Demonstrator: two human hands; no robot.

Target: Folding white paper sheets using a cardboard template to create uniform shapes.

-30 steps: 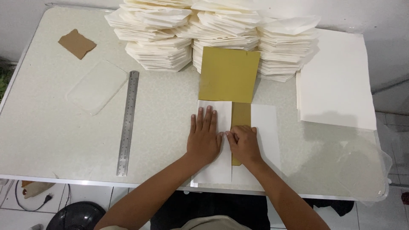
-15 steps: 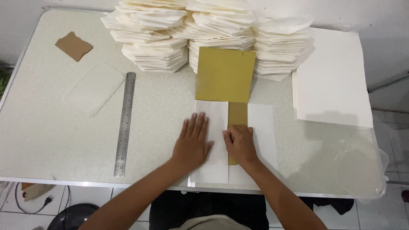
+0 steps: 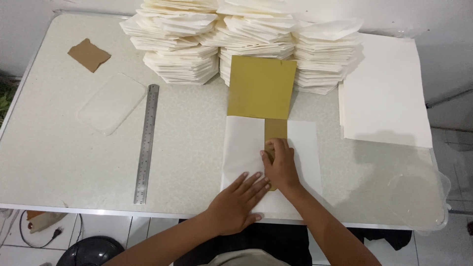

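White folded paper sheet (image 3: pixel 241 148) lies at the near edge of a pale speckled table (image 3: pixel 59 157), wrapped around a mustard-yellow card template (image 3: pixel 261 87) whose upper half sticks out toward the far side and whose narrow strip shows between the two folded flaps.

At far left, a torn scrap of brown cardboard (image 3: pixel 88 54) sits near the table's back corner. Just right of it rests a clear rectangular plastic lid (image 3: pixel 112 102), and beside that a long steel ruler (image 3: pixel 146 143) runs front to back, well apart from the sheet.

Behind the work, tall stacks of folded white paper packets (image 3: pixel 246 34) line the far edge, the template's top edge reaching their foot.

The left hand (image 3: pixel 236 204) lies flat and open, fingers spread, pressing the near left flap at the table's edge. The right hand (image 3: pixel 280 165) rests just beside it, fingers together and curled slightly, pressing down on the yellow strip along the centre seam; neither hand is clamped on anything. The right hand covers the lower part of the strip.

To the right, a flat pile of plain white paper sheets (image 3: pixel 384 93) lies near the table's end, close to the folded sheet but not touching it. A clear round plastic container (image 3: pixel 419 199) sits at the near right corner.
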